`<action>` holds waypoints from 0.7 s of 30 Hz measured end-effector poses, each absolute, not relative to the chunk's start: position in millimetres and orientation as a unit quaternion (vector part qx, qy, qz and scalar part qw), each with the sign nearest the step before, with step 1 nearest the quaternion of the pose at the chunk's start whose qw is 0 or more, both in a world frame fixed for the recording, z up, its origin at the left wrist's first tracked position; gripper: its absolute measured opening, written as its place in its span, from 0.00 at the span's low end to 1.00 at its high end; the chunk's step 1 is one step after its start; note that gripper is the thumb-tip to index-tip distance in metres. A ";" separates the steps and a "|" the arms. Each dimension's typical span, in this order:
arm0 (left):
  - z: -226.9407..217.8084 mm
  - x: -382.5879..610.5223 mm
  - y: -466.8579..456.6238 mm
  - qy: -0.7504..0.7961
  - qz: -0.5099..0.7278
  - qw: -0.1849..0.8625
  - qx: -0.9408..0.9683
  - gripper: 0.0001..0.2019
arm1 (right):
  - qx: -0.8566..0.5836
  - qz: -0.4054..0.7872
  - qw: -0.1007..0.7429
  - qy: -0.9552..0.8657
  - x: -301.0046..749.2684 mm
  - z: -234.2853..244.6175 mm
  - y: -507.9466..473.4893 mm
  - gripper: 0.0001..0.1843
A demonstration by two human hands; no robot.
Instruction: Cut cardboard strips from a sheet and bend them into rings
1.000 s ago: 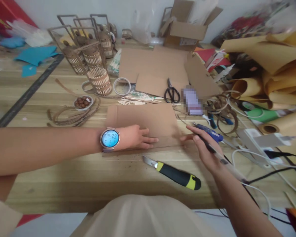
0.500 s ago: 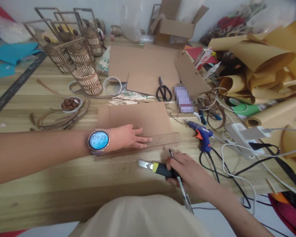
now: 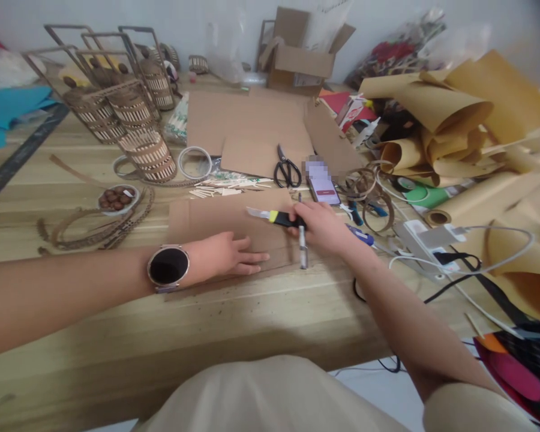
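My left hand (image 3: 227,258) lies open, fingers spread, on a piece of brown cardboard (image 3: 207,219) with a narrow strip along its near side. My right hand (image 3: 321,227) is closed around a black and yellow-green utility knife (image 3: 279,218), whose blade is out and points left above the cardboard. The same hand also holds a pen (image 3: 303,249), which sticks out below the fingers. Beyond the right hand lies a phone (image 3: 323,186), with black-handled scissors (image 3: 287,171) to its left. A blue glue gun (image 3: 360,235) is mostly covered by my right arm.
Bamboo-slatted lanterns (image 3: 146,147) stand at the back left, near a bowl of brown balls (image 3: 118,199) and a tape roll (image 3: 195,163). Larger cardboard sheets (image 3: 263,141) lie behind. To the right are a power strip (image 3: 417,240) with cables and rolled brown paper (image 3: 490,186).
My right hand has moved up and away from me with the knife and pen, from the table's front to the cardboard's right side. My left hand stays on the cardboard. The watch screen went dark.
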State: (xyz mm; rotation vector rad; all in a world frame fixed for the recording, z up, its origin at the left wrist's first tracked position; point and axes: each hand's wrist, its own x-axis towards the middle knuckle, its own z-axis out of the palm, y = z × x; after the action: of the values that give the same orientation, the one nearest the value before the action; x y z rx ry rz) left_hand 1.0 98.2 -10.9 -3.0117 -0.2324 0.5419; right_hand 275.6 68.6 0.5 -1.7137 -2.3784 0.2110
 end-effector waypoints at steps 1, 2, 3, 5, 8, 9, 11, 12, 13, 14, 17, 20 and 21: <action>-9.3 1.1 98.1 -0.038 0.180 0.040 -0.982 0.46 | -0.577 0.076 0.104 -0.806 270.6 -3.6 78.6 0.07; -8.0 1.3 98.1 -0.010 0.182 0.044 -0.982 0.45 | -0.575 0.081 0.107 -0.807 267.0 -6.8 85.1 0.08; -7.1 1.5 98.1 0.007 0.183 0.046 -0.982 0.44 | -0.572 0.081 0.110 -0.809 264.8 -8.7 87.7 0.08; -6.9 2.1 97.9 -0.004 0.175 0.031 -0.984 0.44 | -0.570 0.094 0.144 -0.804 263.6 -8.4 81.3 0.09; -8.4 3.1 97.3 -0.033 0.186 -0.017 -0.982 0.47 | -0.590 0.151 0.302 -0.734 261.2 -3.7 47.3 0.14; -8.6 3.3 97.1 -0.042 0.197 -0.028 -0.979 0.48 | -0.603 0.168 0.355 -0.694 258.3 -3.1 32.3 0.15; -7.4 3.2 96.8 -0.046 0.214 -0.030 -0.975 0.50 | -0.611 0.192 0.416 -0.646 248.6 -4.9 2.6 0.15; -6.0 3.0 96.6 -0.041 0.213 -0.024 -0.976 0.50 | -0.614 0.215 0.418 -0.634 242.4 -7.4 -10.3 0.15; -4.4 2.9 96.5 -0.034 0.209 -0.018 -0.977 0.49 | -0.624 0.235 0.416 -0.618 235.8 -10.6 -21.1 0.14; -2.6 2.8 96.5 -0.029 0.204 -0.013 -0.978 0.49 | -0.634 0.253 0.410 -0.605 229.1 -14.3 -29.4 0.11; 1.4 3.6 96.3 -0.027 0.205 -0.010 -0.978 0.49 | -0.657 0.282 0.412 -0.565 212.0 -25.1 -40.8 0.05; 0.4 4.4 96.8 -0.015 0.197 -0.006 -0.980 0.50 | -0.663 0.309 0.410 -0.545 201.1 -32.6 -41.1 0.06; -1.1 4.3 97.0 -0.011 0.190 -0.006 -0.982 0.50 | -0.664 0.317 0.407 -0.541 198.7 -34.3 -40.6 0.06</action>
State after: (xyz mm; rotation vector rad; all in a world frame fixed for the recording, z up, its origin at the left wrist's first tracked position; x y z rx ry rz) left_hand 4.3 97.0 -1.1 -3.0955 -0.0342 0.5992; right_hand 198.7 -40.6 -34.3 -1.6746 -1.3636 0.8001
